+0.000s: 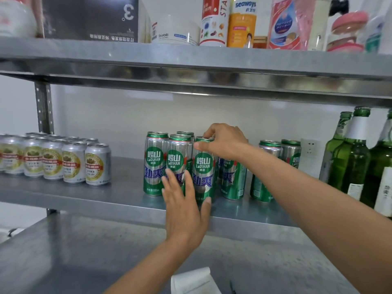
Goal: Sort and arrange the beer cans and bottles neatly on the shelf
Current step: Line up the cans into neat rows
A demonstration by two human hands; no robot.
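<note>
Several tall green Laoshan cans (156,164) stand in the middle of the steel shelf (118,194). My right hand (224,141) grips the top rim of one front green can (203,166) from above. My left hand (182,200) lies with straight fingers against the lower fronts of that can and its left neighbour (179,158), thumb under the held can's base. More green cans (233,181) stand apart to the right, partly hidden by my right forearm. Silver and gold short cans (97,164) are lined in rows at the left. Green glass bottles (356,160) stand at the far right.
An upper shelf (191,60) close overhead carries a black box (91,18), a white tub and spray bottles. A steel tabletop (84,262) lies below, with a white paper (193,281) near its front. A bare stretch of shelf separates the silver cans from the green ones.
</note>
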